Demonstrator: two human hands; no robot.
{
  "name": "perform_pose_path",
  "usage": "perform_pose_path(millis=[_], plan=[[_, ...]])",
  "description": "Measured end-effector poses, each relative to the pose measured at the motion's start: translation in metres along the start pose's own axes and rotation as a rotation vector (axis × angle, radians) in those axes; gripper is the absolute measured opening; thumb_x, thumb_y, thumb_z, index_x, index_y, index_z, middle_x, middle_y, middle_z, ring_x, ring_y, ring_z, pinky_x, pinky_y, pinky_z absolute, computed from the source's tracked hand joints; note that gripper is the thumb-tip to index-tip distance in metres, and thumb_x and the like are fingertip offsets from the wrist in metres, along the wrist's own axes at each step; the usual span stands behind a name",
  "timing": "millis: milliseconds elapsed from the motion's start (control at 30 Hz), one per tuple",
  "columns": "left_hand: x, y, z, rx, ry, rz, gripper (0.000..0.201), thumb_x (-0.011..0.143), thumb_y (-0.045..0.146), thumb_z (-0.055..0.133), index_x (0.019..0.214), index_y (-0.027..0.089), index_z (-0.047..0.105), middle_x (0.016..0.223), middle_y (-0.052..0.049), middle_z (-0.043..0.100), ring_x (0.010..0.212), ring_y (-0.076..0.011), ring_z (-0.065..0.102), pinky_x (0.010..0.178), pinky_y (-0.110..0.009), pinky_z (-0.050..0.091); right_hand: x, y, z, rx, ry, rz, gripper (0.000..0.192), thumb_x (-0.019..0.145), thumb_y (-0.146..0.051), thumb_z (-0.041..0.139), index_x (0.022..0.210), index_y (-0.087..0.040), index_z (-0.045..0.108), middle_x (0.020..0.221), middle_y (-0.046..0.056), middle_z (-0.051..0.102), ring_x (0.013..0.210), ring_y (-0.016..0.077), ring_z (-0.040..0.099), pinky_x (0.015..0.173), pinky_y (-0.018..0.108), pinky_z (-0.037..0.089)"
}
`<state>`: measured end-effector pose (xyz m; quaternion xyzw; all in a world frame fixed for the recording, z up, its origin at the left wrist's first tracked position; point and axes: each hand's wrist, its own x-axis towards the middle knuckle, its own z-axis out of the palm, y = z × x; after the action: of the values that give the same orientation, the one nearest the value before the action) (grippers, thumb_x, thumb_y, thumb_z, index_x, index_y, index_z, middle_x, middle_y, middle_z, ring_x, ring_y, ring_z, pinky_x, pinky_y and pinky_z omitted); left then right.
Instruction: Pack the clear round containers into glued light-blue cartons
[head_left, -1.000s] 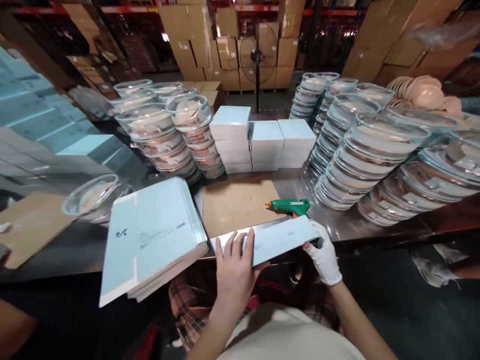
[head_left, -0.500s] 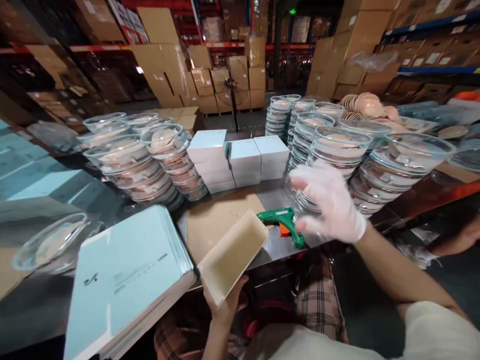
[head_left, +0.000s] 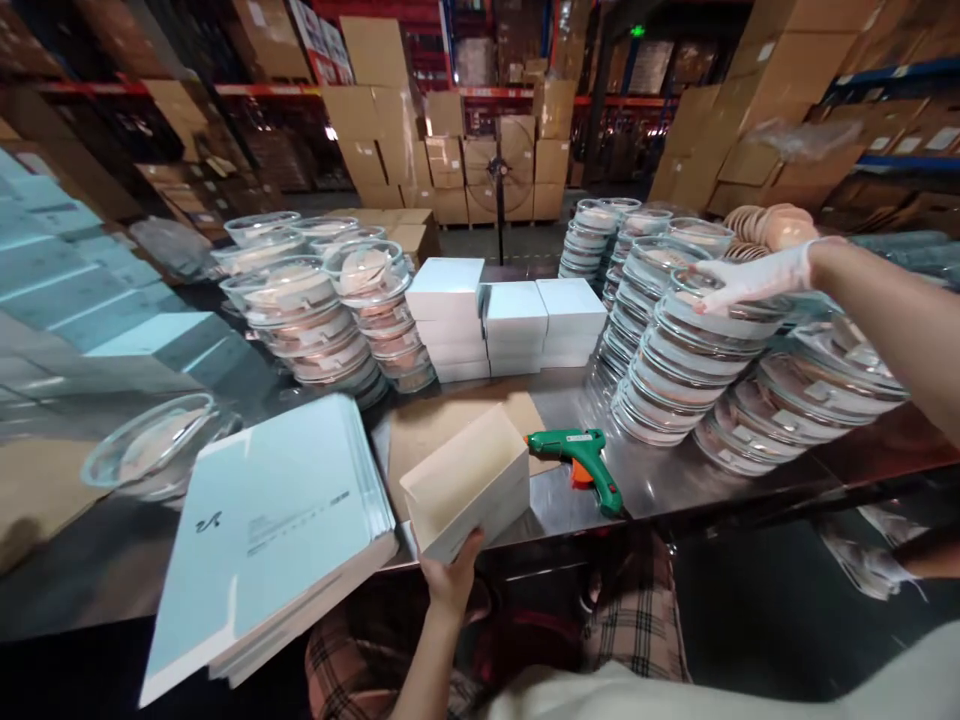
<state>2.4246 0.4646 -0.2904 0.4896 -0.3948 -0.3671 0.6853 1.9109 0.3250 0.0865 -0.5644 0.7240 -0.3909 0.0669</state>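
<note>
Two hands busy — left hand holds open box, gloved right hand touches container stack

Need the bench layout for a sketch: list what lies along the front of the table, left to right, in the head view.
Stack of flat pale-blue printed cartons → open white box in the bare left hand → green glue gun.

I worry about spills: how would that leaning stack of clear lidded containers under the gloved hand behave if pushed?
The stack already leans, so it would probably slide or topple. The clear plastic looks smooth and light, so likely slippery under the gloved right hand resting on top.
</note>
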Motion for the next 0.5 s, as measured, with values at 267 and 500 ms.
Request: perform_pose_path(millis=[267, 500], plan=[[-0.003, -0.001, 0.000, 0.080, 0.003, 0.026, 0.050, 0.061, 0.052, 0.094, 0.091, 0.019, 0.073, 0.088, -0.009, 0.079, 0.084, -0.0300, 0.076, 0.083, -0.048, 0.067, -0.012, 0.001, 0.014, -0.428, -0.159, -0.061, 0.061, 0.075, -0.039, 0.070, 0.094, 0.018, 0.070, 0.128, 0.035, 0.066, 0.118, 0.0272, 0.072, 0.086, 0.030, 0.050], [-0.003, 0.003, -0.003, 0.069, -0.035, 0.014, 0.056, 0.061, 0.054, 0.095, 0.099, 0.019, 0.071, 0.088, -0.008, 0.079, 0.085, -0.0308, 0.076, 0.078, -0.046, 0.066, -0.101, -0.038, 0.018, -0.757, 0.109, -0.202, 0.102, 0.062, -0.053, 0.087, 0.140, 0.009, 0.063, 0.145, 0.041, 0.056, 0.143, 0.0481, 0.052, 0.107, 0.052, 0.043]])
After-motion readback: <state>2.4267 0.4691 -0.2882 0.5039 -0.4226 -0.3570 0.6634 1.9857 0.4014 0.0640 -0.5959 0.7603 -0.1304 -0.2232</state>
